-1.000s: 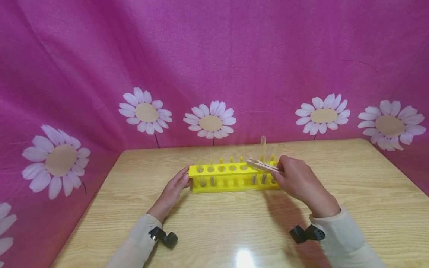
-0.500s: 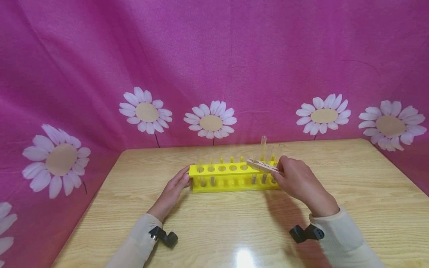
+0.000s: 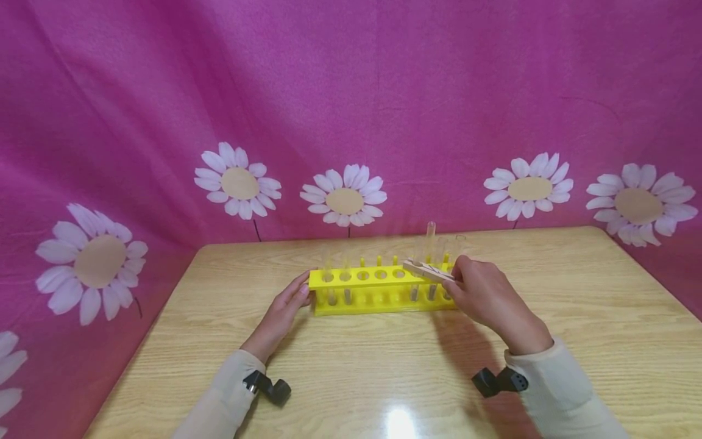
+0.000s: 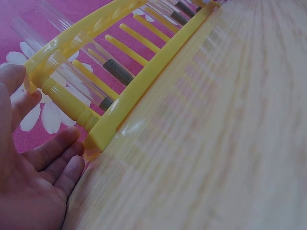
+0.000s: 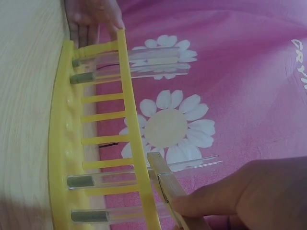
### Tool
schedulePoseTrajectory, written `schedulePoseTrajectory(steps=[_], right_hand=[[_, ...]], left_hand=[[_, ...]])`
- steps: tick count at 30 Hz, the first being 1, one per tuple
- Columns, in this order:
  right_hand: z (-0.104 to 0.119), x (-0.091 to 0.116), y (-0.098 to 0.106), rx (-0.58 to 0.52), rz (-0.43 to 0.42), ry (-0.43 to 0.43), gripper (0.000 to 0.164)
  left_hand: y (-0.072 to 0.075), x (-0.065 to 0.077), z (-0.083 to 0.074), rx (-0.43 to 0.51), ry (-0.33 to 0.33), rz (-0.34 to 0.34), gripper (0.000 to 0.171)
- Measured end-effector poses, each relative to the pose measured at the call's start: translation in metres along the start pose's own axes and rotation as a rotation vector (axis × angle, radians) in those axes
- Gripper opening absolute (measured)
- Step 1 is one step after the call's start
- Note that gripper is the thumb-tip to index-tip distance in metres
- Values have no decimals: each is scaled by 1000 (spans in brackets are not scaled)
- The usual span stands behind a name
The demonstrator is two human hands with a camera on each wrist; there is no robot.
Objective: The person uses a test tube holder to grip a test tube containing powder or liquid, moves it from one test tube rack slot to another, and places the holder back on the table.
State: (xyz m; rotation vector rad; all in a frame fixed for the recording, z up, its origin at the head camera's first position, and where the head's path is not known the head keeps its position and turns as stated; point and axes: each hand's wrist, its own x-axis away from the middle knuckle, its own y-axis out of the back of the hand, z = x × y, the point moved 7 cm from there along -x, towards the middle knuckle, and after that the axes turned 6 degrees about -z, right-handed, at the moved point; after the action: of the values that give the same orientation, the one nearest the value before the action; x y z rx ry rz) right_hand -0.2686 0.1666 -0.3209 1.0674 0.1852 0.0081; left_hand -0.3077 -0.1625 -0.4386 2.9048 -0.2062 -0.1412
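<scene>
In the head view, a yellow test tube rack (image 3: 378, 280) stands on the table with clear glass tubes upright in both ends. My left hand (image 3: 282, 311) holds the rack's left end; in the left wrist view, fingertips (image 4: 72, 136) touch its base corner. My right hand (image 3: 488, 299) grips a wooden test tube holder (image 3: 425, 271) between thumb and fingers. The holder's far end lies over the rack's top, against a test tube (image 5: 206, 163) in the right wrist view. Whether its jaws clasp the tube, I cannot tell. Dark material sits in the tube bottoms (image 5: 80, 181).
Two tubes (image 3: 345, 262) stand at the rack's left end, and several on the right, one rising higher than the others (image 3: 431, 235). Holes between them hold no tubes. A wooden table (image 3: 340, 378) lies beneath, with a pink flowered cloth (image 3: 351, 91) behind.
</scene>
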Motion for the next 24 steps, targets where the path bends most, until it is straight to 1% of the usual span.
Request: schedulePoseTrajectory(steps=[14,24], right_hand=[[1,0,1,8,-32,52,17],[3,1,5,22,-68,111,16]], left_hand=[[-1,0,1,7,9,0,57],[1,0,2,3,12,1,57]])
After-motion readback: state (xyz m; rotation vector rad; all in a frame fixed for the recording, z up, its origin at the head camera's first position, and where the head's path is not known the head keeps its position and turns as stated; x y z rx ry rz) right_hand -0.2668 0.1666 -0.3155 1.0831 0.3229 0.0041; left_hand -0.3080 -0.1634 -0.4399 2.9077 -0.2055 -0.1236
